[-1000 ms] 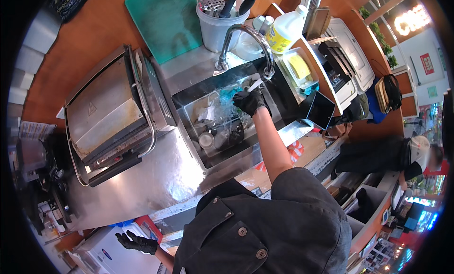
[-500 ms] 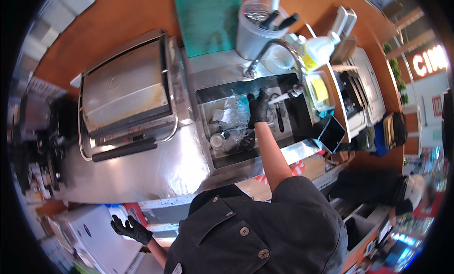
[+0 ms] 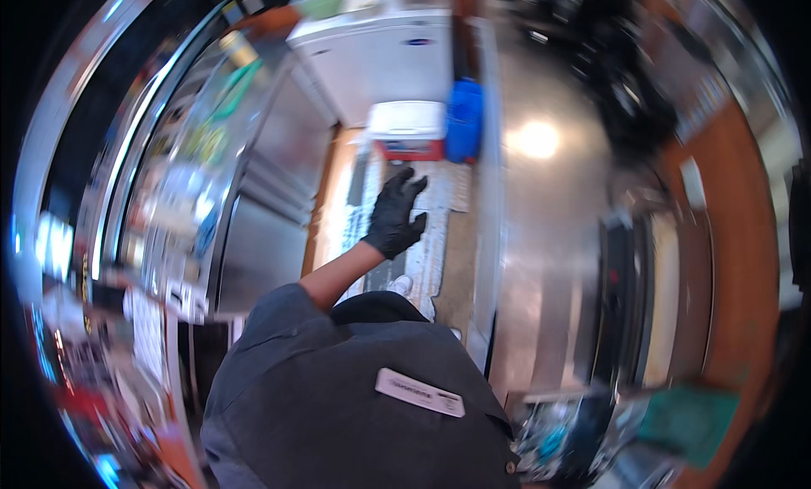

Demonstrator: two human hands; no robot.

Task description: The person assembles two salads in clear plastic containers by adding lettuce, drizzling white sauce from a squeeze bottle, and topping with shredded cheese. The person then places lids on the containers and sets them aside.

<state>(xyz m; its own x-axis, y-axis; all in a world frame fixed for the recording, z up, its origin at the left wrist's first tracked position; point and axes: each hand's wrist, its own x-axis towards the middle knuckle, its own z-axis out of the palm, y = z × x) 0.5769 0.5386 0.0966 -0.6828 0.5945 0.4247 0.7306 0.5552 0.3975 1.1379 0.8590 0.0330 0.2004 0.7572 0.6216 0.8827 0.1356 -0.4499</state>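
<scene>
My left hand (image 3: pixel 397 214), in a black glove, reaches forward over the walkway floor with nothing in it. Its fingers are apart. Beyond the fingertips stands a cooler box (image 3: pixel 408 143) with a white lid and red base, beside a blue plastic container (image 3: pixel 464 122). My right hand is out of view. At the lower right lies the sink (image 3: pixel 549 438), blurred, with wet, clear plastic-looking items in it; a green board (image 3: pixel 688 426) stands next to it.
A steel counter (image 3: pixel 541 210) runs along my right, bearing a press grill (image 3: pixel 650 295) and dark blurred equipment (image 3: pixel 621 84). On the left is a steel-fronted refrigerated counter (image 3: pixel 266 210) with containers on top. A white chest freezer (image 3: pixel 380 62) closes the far end.
My view and body have swung left from the sink toward the walkway. My left hand, still open, now shows in the middle; my right hand, earlier in the sink, has left the view.
</scene>
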